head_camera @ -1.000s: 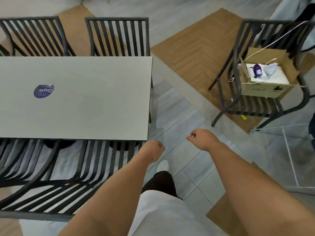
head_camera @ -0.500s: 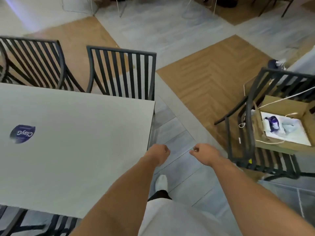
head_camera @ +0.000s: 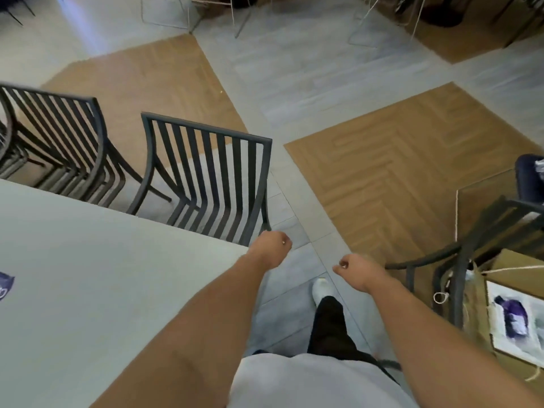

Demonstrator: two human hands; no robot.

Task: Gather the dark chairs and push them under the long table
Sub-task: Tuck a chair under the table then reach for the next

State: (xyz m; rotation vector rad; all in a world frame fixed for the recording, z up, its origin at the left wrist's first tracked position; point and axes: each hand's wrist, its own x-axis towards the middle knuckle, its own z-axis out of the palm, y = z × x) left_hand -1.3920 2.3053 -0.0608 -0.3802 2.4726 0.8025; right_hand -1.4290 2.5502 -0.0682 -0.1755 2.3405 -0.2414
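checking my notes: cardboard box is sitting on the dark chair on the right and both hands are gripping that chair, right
Not quite. The cardboard box does sit on the dark chair on the right, but the head view shows neither hand gripping it: the left hand and right hand hang loosely curled in the air, holding nothing.

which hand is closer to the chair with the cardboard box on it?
Right. The right hand hangs just beside the armrest of the chair with the box, not touching it. The left hand is farther off, over the corner of the long table.
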